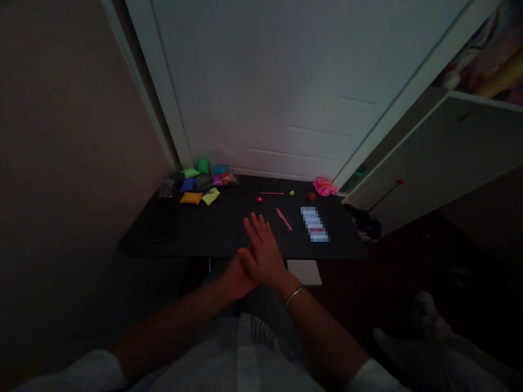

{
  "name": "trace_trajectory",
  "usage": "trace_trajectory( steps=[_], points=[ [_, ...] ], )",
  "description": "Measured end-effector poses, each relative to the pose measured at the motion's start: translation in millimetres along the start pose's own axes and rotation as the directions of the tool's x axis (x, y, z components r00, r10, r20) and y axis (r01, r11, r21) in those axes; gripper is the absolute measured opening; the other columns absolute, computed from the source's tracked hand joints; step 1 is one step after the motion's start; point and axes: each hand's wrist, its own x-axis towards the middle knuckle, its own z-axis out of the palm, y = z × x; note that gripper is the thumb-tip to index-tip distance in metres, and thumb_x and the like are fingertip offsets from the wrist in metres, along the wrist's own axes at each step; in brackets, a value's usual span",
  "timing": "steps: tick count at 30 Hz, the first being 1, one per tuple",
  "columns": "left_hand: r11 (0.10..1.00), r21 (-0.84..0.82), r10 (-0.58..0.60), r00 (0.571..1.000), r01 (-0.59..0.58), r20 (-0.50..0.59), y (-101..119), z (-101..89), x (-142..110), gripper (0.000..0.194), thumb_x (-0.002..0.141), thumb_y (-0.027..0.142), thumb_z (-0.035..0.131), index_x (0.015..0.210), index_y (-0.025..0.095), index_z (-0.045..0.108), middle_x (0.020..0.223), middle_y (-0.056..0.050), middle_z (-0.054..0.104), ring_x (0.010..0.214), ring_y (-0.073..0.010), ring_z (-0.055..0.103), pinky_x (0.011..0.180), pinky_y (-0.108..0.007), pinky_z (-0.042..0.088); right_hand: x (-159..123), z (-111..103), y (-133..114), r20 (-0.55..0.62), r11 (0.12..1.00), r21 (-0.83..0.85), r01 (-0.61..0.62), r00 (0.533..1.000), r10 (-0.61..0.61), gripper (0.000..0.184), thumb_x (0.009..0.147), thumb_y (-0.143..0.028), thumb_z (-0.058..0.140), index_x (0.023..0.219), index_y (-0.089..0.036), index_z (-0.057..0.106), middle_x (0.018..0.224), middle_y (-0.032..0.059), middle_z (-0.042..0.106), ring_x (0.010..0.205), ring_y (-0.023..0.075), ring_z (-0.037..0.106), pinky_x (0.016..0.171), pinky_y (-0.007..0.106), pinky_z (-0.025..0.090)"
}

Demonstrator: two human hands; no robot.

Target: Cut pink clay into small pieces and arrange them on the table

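Note:
In front of my body, above the table's near edge, my right hand (pixel 266 255) lies across my left hand (pixel 236 277), palm toward palm. The fingers of the right are stretched out, pointing away from me. Most of the left hand's fingers are covered by the right. Whether anything sits between the palms is hidden. Just beyond the fingertips lie a small pinkish-red flower-like piece (pixel 260 200) with a yellow centre and a pink plastic knife (pixel 285 219). Farther back are a thin pink stick (pixel 272 193), a tiny yellow-green piece (pixel 291 193) and a dark red ball (pixel 311 196).
On the dark table (pixel 229 234), several coloured packets (pixel 191 197) cluster at back left, beside a dark flat object (pixel 162 219). A phone-like object (pixel 314 224) with a blurred-out screen lies right, near a crumpled pink thing (pixel 326 187). A white door (pixel 261 81) stands behind.

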Motion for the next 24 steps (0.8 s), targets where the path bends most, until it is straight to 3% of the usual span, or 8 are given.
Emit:
trace_trajectory(
  steps=[3, 7, 11, 14, 16, 21, 24],
  points=[
    [1.000, -0.007, 0.027, 0.999, -0.027, -0.030, 13.1, -9.4, 10.7, 0.048, 0.085, 0.043, 0.033, 0.122, 0.015, 0.048, 0.122, -0.008, 0.052, 0.130, -0.0219, 0.022, 0.102, -0.032, 0.022, -5.6, 6.9, -2.1, 0.080, 0.997, 0.019, 0.072, 0.994, -0.073, 0.060, 0.085, -0.041, 0.038, 0.136, -0.013, 0.023, 0.144, 0.0085, 0.018, 0.133, 0.0223, 0.008, 0.106, 0.045, 0.017],
    [0.998, -0.026, 0.052, 0.999, -0.052, 0.004, 3.1, -18.9, 18.7, 0.046, 0.084, 0.044, 0.031, 0.126, 0.028, 0.041, 0.128, -0.003, 0.048, 0.130, -0.0226, 0.023, 0.102, -0.039, 0.022, 7.0, 11.0, -13.9, 0.114, 0.990, -0.006, 0.141, 0.984, -0.140, 0.065, 0.083, -0.045, 0.042, 0.137, -0.015, 0.021, 0.144, 0.0060, 0.021, 0.133, 0.0219, 0.009, 0.107, 0.045, 0.014],
    [1.000, -0.031, -0.005, 1.000, 0.005, 0.008, 3.3, -13.3, 15.2, 0.045, 0.087, 0.034, 0.029, 0.127, 0.017, 0.040, 0.124, -0.008, 0.051, 0.125, -0.0226, 0.033, 0.103, -0.040, 0.022, 28.7, 6.1, 7.3, 0.082, 1.000, -0.007, 0.021, 0.996, -0.021, 0.059, 0.086, -0.044, 0.035, 0.136, -0.016, 0.022, 0.144, 0.0087, 0.019, 0.133, 0.0220, 0.009, 0.105, 0.046, 0.017],
    [1.000, -0.023, 0.002, 0.998, -0.004, -0.070, 23.2, -11.7, 17.3, 0.043, 0.088, 0.032, 0.031, 0.122, 0.010, 0.046, 0.119, -0.008, 0.055, 0.124, -0.0217, 0.033, 0.103, -0.033, 0.021, 21.9, 9.2, 19.0, 0.125, 0.998, 0.048, 0.031, 0.991, -0.037, 0.052, 0.088, -0.039, 0.032, 0.134, -0.017, 0.027, 0.142, 0.0080, 0.024, 0.132, 0.0211, 0.013, 0.105, 0.045, 0.019],
    [0.999, -0.025, 0.025, 0.992, -0.028, -0.120, 30.4, -14.3, 21.4, 0.047, 0.087, 0.037, 0.031, 0.119, 0.007, 0.047, 0.119, -0.011, 0.055, 0.125, -0.0229, 0.031, 0.103, -0.031, 0.021, 12.7, 14.6, 13.9, 0.154, 0.996, 0.078, 0.042, 0.987, -0.053, 0.056, 0.087, -0.039, 0.034, 0.136, -0.014, 0.024, 0.142, 0.0093, 0.024, 0.132, 0.0207, 0.015, 0.105, 0.043, 0.021],
    [0.987, -0.031, 0.152, 0.981, -0.157, -0.122, 9.2, -17.9, 23.6, 0.045, 0.086, 0.041, 0.031, 0.127, 0.025, 0.040, 0.129, -0.004, 0.047, 0.126, -0.0234, 0.031, 0.103, -0.040, 0.021, 23.8, 17.0, 0.2, 0.134, 0.993, 0.046, 0.106, 0.985, -0.111, 0.064, 0.085, -0.045, 0.038, 0.137, -0.014, 0.018, 0.144, 0.0072, 0.019, 0.133, 0.0207, 0.008, 0.107, 0.043, 0.014],
    [0.997, -0.039, 0.063, 0.997, -0.064, -0.035, 9.2, -14.7, 21.5, 0.045, 0.086, 0.035, 0.035, 0.129, 0.021, 0.037, 0.129, -0.008, 0.046, 0.121, -0.0244, 0.039, 0.101, -0.042, 0.025, 39.5, 11.8, 15.4, 0.103, 0.999, 0.010, 0.053, 0.993, -0.054, 0.064, 0.086, -0.045, 0.035, 0.138, -0.013, 0.016, 0.145, 0.0092, 0.016, 0.133, 0.0212, 0.005, 0.106, 0.045, 0.015]
  ],
)
